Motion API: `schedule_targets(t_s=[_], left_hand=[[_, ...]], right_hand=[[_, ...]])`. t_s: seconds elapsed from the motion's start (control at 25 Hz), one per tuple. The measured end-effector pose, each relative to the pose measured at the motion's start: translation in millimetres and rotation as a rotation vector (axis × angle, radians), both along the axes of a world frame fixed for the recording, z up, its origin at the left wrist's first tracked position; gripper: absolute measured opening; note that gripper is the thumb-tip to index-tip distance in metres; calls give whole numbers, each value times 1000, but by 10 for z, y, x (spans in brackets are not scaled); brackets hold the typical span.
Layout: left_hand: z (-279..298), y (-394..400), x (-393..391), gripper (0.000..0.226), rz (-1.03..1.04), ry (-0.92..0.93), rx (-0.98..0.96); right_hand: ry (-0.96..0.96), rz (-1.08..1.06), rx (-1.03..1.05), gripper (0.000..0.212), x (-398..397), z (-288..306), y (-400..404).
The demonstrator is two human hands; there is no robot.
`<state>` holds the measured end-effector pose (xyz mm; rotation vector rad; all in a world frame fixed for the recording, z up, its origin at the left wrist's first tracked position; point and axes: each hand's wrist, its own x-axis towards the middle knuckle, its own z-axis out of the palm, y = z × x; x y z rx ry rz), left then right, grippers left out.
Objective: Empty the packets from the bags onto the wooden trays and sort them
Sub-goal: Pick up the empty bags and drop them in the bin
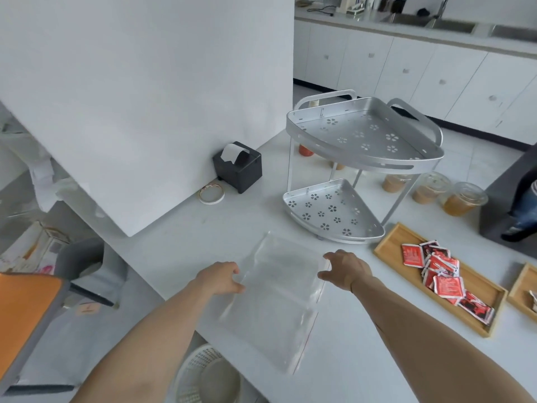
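A clear, empty plastic bag (pixel 270 301) lies flat on the white table in front of me. My left hand (pixel 222 277) pinches its left edge between thumb and fingers. My right hand (pixel 345 267) touches the bag's right edge, fingers spread and relaxed. To the right, a wooden tray (pixel 476 292) carries several red packets (pixel 444 283) in a loose heap. A second wooden tray (pixel 523 289) shows at the right edge with part of a packet on it.
A silver two-tier corner rack (pixel 363 158) stands behind the bag. Lidded cups of brown liquid (pixel 462 199) sit at the far right. A black tissue box (pixel 238 167) and a tape roll (pixel 211 193) lie by the white wall. A white basket (pixel 206 373) sits below the table edge.
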<state>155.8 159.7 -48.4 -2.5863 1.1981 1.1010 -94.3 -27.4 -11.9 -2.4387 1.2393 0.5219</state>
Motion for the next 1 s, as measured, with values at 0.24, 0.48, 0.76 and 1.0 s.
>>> schedule_targets(t_s=[0.24,0.48,0.76,1.0], left_hand=[[-128,-202,9,60,35,-38,-29],[-278,-303,-48,43,8,-69,-45],[-346,-318,45,35,-13,33,-22],[-294,-319,11,22,-91,33,-91]], right_hand=[[84,22,65,80,240,-218,-175],[107,-90,10,93,325,-476,-207],[100,-120,-33,58,350,-508,-258],[12,-136,-90,32,188,-257,-220]])
